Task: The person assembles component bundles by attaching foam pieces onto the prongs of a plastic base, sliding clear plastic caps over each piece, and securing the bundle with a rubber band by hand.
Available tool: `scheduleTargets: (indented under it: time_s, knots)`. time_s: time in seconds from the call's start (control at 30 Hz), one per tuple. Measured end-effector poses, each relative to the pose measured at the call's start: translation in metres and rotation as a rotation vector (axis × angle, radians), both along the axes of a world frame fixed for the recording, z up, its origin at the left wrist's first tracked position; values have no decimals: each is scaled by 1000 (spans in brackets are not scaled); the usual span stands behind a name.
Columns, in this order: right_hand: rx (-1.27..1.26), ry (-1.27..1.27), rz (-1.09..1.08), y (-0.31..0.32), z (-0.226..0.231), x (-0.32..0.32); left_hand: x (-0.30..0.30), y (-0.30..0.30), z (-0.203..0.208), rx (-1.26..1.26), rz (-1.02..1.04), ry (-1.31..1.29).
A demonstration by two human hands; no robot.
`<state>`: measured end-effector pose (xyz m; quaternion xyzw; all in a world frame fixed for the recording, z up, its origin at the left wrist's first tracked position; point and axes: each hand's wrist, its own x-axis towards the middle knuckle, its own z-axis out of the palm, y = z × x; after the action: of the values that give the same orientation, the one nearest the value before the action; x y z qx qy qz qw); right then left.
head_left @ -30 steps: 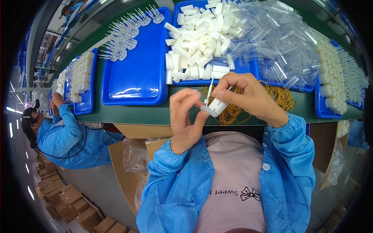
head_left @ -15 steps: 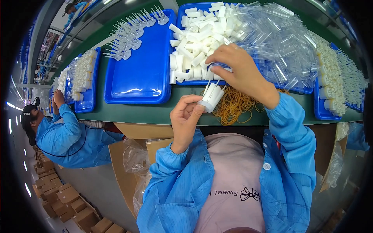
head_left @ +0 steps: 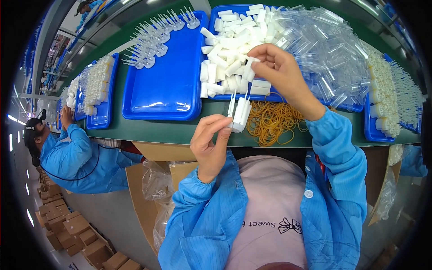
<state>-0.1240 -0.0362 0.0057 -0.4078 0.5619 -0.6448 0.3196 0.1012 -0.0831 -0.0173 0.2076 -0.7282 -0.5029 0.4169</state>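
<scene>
My left hand pinches the rim of a clear round pegged base between thumb and fingers, over the table's near edge. White cylinders stand on some of its pegs, while thin pegs on its left side stick up bare. Above and to the right, my right hand holds a loose white cylinder between thumb and fingertips, apart from the base. Behind it, many similar white cylinders are heaped in a blue tray.
Yellow rubber bands lie beside the base. Clear plastic tubes pile up at right. Pegged bases line the far left of a blue tray. Filled assemblies stand far right. A person in blue works at left.
My right hand has moved up from the base and now shows a white cylinder in its fingers. The base in my left hand has turned and shifted slightly left and down.
</scene>
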Motion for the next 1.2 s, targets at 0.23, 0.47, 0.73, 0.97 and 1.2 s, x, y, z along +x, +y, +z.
scheduleTargets:
  time_s: [0.23,0.47,0.73,0.97,1.2]
  knots:
    - [84,-434,147,11,16,6,-8,3,8,-29,-35,47]
    - [94,-455,141,12,12,4,-8,3,12,-71,-28,70]
    - [141,-320,235,19,20,4,-10,0,16,-140,-51,28]
    - [163,-53,262,28,32,18,-15,0,18,-211,-35,34]
    - [141,166,223,34,41,26,-4,1,-1,35,-141,-28]
